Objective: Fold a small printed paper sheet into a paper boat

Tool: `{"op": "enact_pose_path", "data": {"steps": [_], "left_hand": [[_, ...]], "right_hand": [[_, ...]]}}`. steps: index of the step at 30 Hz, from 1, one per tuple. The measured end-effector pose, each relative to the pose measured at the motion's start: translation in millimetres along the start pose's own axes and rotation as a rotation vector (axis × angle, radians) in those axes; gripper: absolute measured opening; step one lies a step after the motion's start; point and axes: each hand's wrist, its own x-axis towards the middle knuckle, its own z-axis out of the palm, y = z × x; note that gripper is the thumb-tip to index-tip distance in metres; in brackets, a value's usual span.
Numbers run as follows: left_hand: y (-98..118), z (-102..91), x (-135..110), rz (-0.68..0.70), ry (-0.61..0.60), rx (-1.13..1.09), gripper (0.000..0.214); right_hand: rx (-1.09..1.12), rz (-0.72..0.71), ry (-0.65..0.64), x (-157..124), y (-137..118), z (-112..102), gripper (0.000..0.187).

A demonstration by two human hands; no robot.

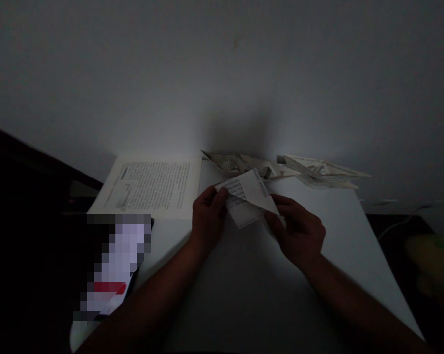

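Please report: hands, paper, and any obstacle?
Left hand and right hand pinching folded paper. Paper held over table. Paper boats just beyond; no obstruction seen.

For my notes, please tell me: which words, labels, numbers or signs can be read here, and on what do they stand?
No text can be read.
Printed page: lines too small and blurred.
Held folded paper: print too small.
Other folded papers: print too blurred.
Lit screen: pixelated, unreadable.
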Motion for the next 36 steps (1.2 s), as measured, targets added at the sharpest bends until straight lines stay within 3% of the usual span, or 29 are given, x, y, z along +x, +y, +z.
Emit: {"op": "enact_pose_path", "data": {"steps": [6,11,14,18,21,29,36], "left_hand": [[-11,3.0,-8,-0.212,-0.156,-0.007,0.036],[-8,3.4,-8,-0.206,-0.082,-0.008,0.032],[-7,2.4,-7,-0.201,-0.066,-0.013,0.031],[-8,1.5,-6,-0.181,-0.069,0.002,0.029],[-10,2.1,-6,-0.173,-0.073,-0.008,0.029],[-10,1.0,-7,-0.172,-0.088,-0.022,0.027],[-10,2.5,-9,-0.179,-0.144,-0.060,0.026]], "right_hand": [[-0.089,-0.088,-0.037,2,-2,1,0.014],[0.067,0.125,-0.008,-1,-1,3,0.029],[0.032,0.191,0.001,1,-3,1,0.033],[-0.099,0.159,-0.016,6,-9,-1,0.021],[-0.125,0.142,-0.011,7,-10,-2,0.022],[-0.062,-0.033,-0.036,4,-4,-2,0.018],[-0.136,0.011,-0.028,10,-10,-2,0.008]]}}
